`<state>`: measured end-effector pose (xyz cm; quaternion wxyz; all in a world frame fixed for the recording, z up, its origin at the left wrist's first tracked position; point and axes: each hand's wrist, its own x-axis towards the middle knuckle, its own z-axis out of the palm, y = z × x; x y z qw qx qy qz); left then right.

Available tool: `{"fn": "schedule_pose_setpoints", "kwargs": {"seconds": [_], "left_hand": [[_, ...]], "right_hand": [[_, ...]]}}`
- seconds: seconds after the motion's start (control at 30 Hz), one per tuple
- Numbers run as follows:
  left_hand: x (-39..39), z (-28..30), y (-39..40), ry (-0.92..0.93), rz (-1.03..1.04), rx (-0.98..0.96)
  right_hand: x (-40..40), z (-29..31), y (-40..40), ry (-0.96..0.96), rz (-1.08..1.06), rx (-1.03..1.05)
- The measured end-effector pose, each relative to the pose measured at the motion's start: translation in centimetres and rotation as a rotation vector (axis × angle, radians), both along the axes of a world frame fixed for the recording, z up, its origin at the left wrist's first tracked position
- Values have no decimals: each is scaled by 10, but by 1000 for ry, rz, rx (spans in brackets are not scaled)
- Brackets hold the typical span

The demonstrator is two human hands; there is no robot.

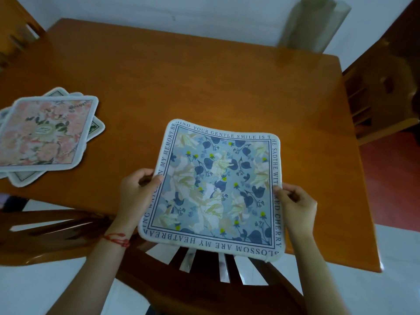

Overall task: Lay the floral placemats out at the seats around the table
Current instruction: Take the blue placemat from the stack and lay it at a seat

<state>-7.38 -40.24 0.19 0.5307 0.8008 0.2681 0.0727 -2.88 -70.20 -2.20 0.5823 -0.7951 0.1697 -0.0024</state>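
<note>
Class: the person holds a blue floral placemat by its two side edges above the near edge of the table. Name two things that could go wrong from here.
1. The blue placemat overhangs the table edge above a chair back; if the left hand and right hand let go now, it might slide off.
2. The pink-topped stack lies fanned near the left edge; a careless grab could push mats off.
</note>
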Motion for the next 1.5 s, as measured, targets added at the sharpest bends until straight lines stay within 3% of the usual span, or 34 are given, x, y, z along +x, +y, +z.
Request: {"fn": "schedule_pose_setpoints", "kwargs": {"seconds": [0.6, 0.87, 1.5], "left_hand": [[73, -87, -3, 156, -63, 37], [81, -113, 1, 221, -57, 131], [102, -128, 4, 233, -56, 228]], "right_hand": [[55, -75, 0, 121, -115, -30], [62, -102, -3, 188, -113, -161], [85, -104, -7, 144, -62, -207]]}}
